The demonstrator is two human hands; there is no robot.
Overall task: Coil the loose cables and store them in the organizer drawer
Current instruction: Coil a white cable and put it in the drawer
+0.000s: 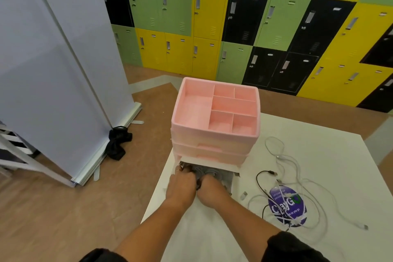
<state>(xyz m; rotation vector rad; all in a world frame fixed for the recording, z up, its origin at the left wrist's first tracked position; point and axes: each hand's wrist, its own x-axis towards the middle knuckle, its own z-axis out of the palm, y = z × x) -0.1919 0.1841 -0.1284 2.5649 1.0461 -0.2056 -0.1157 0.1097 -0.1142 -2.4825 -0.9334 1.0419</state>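
A pink organizer (214, 134) with a compartmented top tray stands on the white table (331, 155). Its bottom drawer (234, 171) is pulled out toward me. Inside lies a grey coiled cable (209, 171). My left hand (180, 185) and my right hand (212, 188) both reach into the drawer with fingers curled down on the coil. Their fingertips are hidden inside. To the right, loose white cables (297, 178) and a black cable (261, 183) sprawl tangled on the table.
A purple round sticker (287, 206) lies under the loose cables. Left of the table are a grey partition panel (53, 70) and a black cloth (118, 142) on the floor. Coloured lockers (255, 17) line the far wall.
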